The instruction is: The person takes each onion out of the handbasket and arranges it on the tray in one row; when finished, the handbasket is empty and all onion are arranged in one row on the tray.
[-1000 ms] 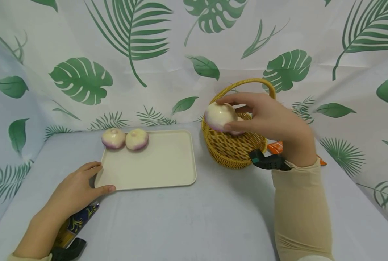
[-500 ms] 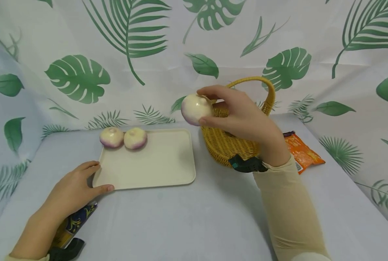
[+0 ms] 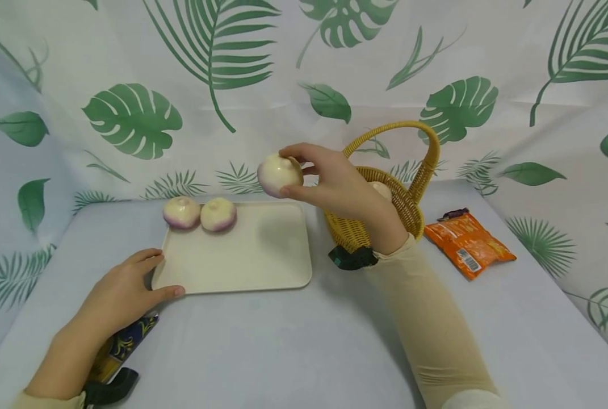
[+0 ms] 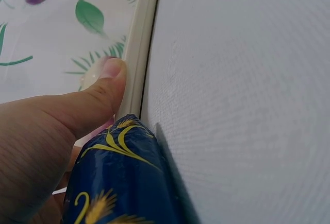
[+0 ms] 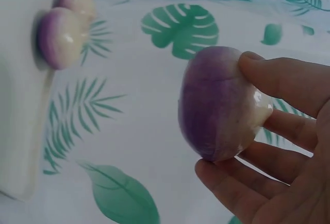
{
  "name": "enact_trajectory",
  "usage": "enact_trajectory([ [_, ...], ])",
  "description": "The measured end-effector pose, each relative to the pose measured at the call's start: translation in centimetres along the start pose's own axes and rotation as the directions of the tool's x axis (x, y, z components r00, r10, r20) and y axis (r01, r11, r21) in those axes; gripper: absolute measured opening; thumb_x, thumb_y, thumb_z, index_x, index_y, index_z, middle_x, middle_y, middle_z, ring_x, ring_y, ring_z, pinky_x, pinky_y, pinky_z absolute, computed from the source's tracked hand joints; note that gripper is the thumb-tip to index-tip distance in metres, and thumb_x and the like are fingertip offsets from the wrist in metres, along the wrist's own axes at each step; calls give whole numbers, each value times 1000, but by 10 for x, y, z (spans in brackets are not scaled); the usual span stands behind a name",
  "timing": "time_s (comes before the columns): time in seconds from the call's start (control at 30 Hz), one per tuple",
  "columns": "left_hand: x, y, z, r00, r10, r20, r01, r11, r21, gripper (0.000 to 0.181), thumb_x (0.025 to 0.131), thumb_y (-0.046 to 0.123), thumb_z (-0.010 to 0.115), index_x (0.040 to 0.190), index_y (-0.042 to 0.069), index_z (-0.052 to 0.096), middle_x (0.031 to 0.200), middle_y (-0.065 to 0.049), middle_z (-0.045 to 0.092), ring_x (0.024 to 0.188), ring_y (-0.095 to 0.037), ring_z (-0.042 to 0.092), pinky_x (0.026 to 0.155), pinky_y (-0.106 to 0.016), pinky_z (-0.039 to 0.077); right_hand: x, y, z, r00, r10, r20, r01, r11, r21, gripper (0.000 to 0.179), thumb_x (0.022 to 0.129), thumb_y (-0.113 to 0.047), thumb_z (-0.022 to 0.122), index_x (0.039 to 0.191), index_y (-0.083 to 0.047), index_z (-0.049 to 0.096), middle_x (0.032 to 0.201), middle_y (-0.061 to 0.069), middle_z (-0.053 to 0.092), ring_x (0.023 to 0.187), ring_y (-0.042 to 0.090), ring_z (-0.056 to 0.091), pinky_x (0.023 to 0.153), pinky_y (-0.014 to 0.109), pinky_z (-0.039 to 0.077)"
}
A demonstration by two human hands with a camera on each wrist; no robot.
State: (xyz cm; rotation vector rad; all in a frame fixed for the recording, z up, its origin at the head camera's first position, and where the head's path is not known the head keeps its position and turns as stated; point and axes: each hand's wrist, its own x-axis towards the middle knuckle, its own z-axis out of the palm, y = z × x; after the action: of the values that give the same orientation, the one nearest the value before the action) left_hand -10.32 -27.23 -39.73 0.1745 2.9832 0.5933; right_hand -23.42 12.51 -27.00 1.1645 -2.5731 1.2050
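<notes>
My right hand [image 3: 331,179] holds a glossy purple-and-white onion [image 3: 279,175] in the air, between the tray and the basket. In the right wrist view, thumb and fingertips grip this onion [image 5: 214,103] around its pale end. The left hand [image 3: 122,289] holds the near left corner of a cream tray [image 3: 247,255], its thumb along the front rim and its fingers at the left side. Two similar onions, one left [image 3: 181,212] and one right [image 3: 218,214], sit side by side at the tray's far left corner. The wicker basket [image 3: 347,230], partly behind my right hand, contains another pale onion [image 3: 382,190].
An orange snack packet [image 3: 469,241] lies right of the basket. Under the left wrist is a dark blue and gold packet [image 3: 125,343], seen close up in the left wrist view. A leaf-print cloth [image 3: 263,130] stands behind the pale table [image 3: 263,352].
My right hand has carried the onion left, out from over the basket and toward the tray. The orange packet has come into fuller view. The left hand stays at the tray corner.
</notes>
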Motion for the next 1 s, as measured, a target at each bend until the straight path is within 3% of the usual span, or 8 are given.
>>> enact_trajectory([
  [0.2, 0, 0, 1, 1000, -1, -1, 1, 1000, -5, 113, 87, 72, 82, 152, -15, 52, 163, -33, 45, 145, -62, 43, 111, -78, 41, 14, 11, 20, 1000, -5, -13, 5, 1000, 3, 57, 98, -22, 86, 148, -5, 63, 144, 2, 67, 123, 17, 63, 108, 31, 55],
  [0.43, -1, 1, 0, 1000, 4, -9, -4, 1000, -7, 111, 88, 70, 83, 152, -15, 53, 163, -31, 45, 145, -61, 43, 111, -78, 41, 31, 17, 41, 999, 37, 24, -37, 999, 14, 57, 99, -21, 84, 150, -5, 61, 144, 3, 66, 124, 17, 61, 108, 29, 53],
  [0.7, 1, -2, 3, 1000, 11, -18, -11, 1000, 0, 111, 87, 71, 83, 151, -14, 54, 162, -32, 46, 145, -61, 44, 110, -78, 41, 43, 29, 62, 995, 93, 27, -94, 995, 23, 57, 99, -20, 83, 150, -6, 62, 146, 5, 66, 127, 19, 61, 111, 41, 54],
  [1.0, 0, 0, 1, 1000, 7, -16, -7, 1000, -7, 110, 87, 69, 84, 151, -15, 54, 162, -32, 46, 145, -61, 44, 110, -78, 41, 50, 46, 83, 983, 177, 49, -179, 983, 50, 57, 98, -20, 83, 149, -8, 62, 142, 6, 67, 128, 21, 63, 110, 42, 55],
])
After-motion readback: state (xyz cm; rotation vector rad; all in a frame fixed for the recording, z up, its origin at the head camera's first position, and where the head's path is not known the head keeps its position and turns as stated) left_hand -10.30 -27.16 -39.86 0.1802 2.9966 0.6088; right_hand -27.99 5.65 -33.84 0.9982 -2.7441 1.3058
